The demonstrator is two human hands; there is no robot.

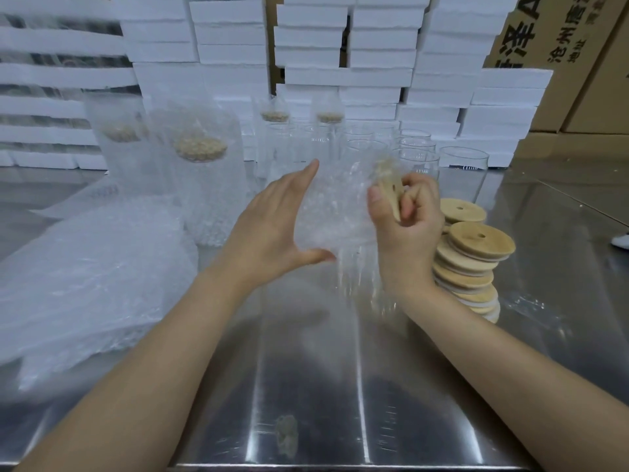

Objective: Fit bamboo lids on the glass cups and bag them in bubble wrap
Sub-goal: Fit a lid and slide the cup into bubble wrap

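Note:
A glass cup inside a bubble wrap bag (pixel 335 212) hangs tilted above the steel table, blurred by motion. My left hand (pixel 272 229) cups its left side with fingers spread. My right hand (pixel 406 216) grips its lidded end, fingers closed around the bamboo lid (pixel 391 195). A leaning stack of bamboo lids (pixel 468 253) lies just right of my right hand. Bare glass cups (pixel 463 172) stand behind it. Bagged cups with lids (pixel 200 172) stand at the back left.
A heap of bubble wrap bags (pixel 92 277) covers the table's left side. White foam boxes (pixel 340 56) are stacked along the back, with cardboard cartons (pixel 578 63) at the right. The steel table (pixel 323 386) reaches to its near edge below my arms.

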